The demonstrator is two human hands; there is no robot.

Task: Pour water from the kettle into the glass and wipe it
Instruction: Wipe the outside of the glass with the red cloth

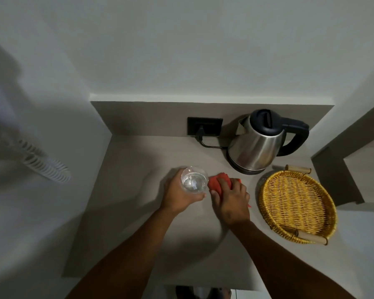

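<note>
A clear glass [193,180] with water in it stands near the middle of the grey counter [138,190]. My left hand [179,194] is wrapped around its left side. My right hand [230,201] presses a bunched red cloth [218,180] against the glass's right side and the counter. A steel kettle [259,145] with a black lid and handle sits upright on its base at the back right, apart from both hands.
A round yellow wicker tray [296,206] with wooden handles lies at the right, nothing in it. A black wall socket [204,126] holds the kettle's plug and cord. Walls close in the counter on the left, back and right. A white coiled hose [45,165] hangs left.
</note>
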